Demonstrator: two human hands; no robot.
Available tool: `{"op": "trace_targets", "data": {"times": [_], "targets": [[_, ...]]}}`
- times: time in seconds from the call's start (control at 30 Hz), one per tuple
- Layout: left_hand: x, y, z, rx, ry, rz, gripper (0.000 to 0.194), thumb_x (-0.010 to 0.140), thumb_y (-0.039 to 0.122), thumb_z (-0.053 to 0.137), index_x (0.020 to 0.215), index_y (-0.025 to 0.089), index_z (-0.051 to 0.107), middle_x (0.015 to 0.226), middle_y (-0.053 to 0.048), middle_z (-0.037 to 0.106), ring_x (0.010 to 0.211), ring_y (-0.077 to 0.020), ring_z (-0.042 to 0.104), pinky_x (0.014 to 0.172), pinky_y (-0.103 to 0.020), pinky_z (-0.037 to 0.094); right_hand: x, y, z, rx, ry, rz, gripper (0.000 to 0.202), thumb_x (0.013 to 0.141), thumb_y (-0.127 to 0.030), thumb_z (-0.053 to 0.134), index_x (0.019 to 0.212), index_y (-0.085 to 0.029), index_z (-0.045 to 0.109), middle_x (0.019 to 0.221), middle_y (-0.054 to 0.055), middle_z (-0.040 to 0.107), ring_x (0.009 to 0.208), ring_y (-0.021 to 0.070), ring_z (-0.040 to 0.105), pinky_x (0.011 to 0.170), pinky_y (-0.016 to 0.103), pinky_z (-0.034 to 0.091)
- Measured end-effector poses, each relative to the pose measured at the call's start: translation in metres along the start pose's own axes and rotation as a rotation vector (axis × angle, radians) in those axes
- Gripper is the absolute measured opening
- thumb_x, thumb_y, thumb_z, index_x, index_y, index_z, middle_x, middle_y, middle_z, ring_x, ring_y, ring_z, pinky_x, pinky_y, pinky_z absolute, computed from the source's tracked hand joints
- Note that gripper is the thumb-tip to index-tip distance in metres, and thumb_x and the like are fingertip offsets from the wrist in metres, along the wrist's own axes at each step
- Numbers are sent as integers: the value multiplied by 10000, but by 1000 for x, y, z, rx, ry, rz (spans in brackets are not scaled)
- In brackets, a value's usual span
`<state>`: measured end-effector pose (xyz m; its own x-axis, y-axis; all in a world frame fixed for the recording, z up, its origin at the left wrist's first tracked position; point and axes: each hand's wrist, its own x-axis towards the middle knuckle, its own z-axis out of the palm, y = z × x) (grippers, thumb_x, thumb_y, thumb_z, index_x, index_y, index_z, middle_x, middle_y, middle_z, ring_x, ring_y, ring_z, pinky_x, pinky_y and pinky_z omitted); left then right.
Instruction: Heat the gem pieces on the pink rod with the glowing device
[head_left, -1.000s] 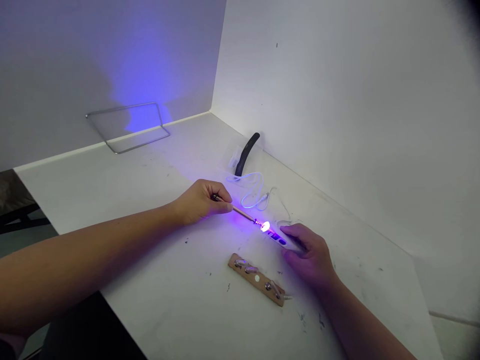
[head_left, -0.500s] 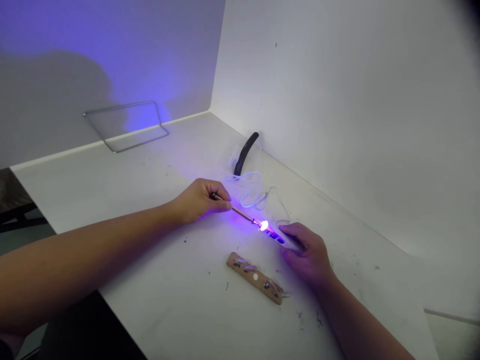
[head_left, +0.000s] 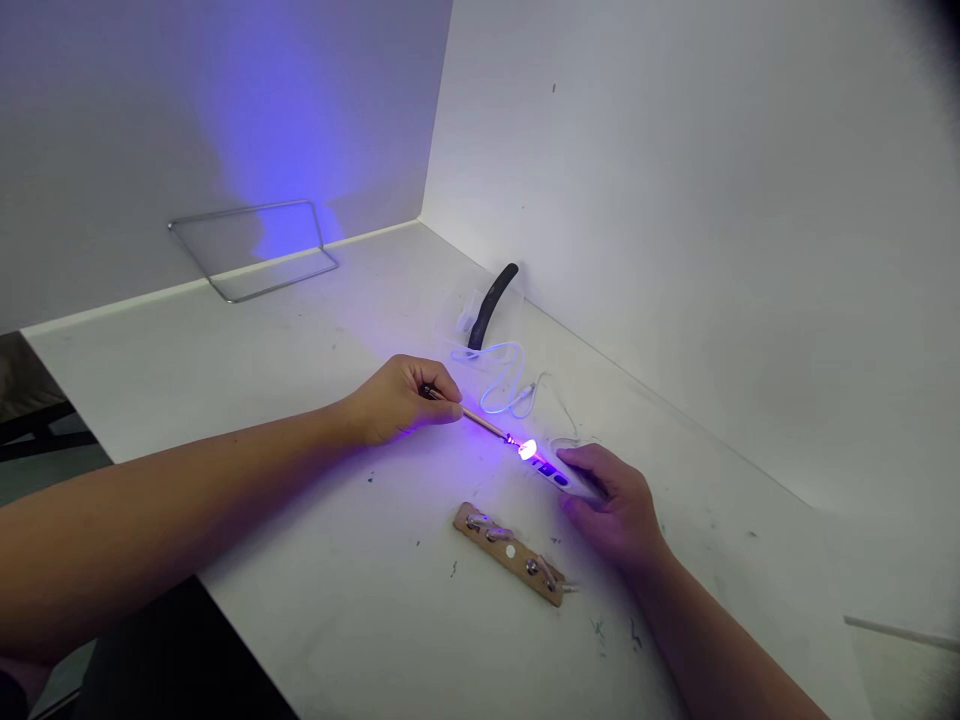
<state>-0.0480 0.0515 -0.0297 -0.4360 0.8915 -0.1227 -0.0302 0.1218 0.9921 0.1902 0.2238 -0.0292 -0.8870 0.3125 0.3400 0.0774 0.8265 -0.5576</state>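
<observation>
My left hand (head_left: 409, 400) pinches a thin metallic rod (head_left: 484, 423), whose dark end sticks out behind my fingers. At the rod's far tip is a tiny piece, washed out by glare, close to the lit head of a white handheld UV lamp (head_left: 577, 480). My right hand (head_left: 615, 505) is wrapped round the lamp's body; its dark buttons face up and its head glows violet. Whether rod tip and lamp touch, I cannot tell. Below them lies a brown strip (head_left: 491, 553) carrying several small glossy pieces on metal mounts and one white dot.
Behind my hands lie a coiled white cable (head_left: 517, 375) and a curved black bar (head_left: 493, 305) on a clear base. A bent metal wire frame (head_left: 274, 292) leans against the left wall. White walls (head_left: 675, 200) bound the white tabletop (head_left: 337, 620), which has small dark marks.
The violet patch on the left wall has narrowed, with the wall's left side darker. The lamp's head has shifted very slightly; both hands stay nearly in place.
</observation>
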Motion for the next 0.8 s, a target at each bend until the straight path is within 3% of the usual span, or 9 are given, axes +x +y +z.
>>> {"op": "trace_targets", "data": {"times": [0.8], "targets": [[1,-1,1,27,24,47,103,582,165,695,649,125,628,646,-1,585,570,-77,491,530,-208,384,-2,4,0,-10,-3,3,329,656,-176,581,980,-230,607,889,53,680,768,211,658,668,326,534]]}}
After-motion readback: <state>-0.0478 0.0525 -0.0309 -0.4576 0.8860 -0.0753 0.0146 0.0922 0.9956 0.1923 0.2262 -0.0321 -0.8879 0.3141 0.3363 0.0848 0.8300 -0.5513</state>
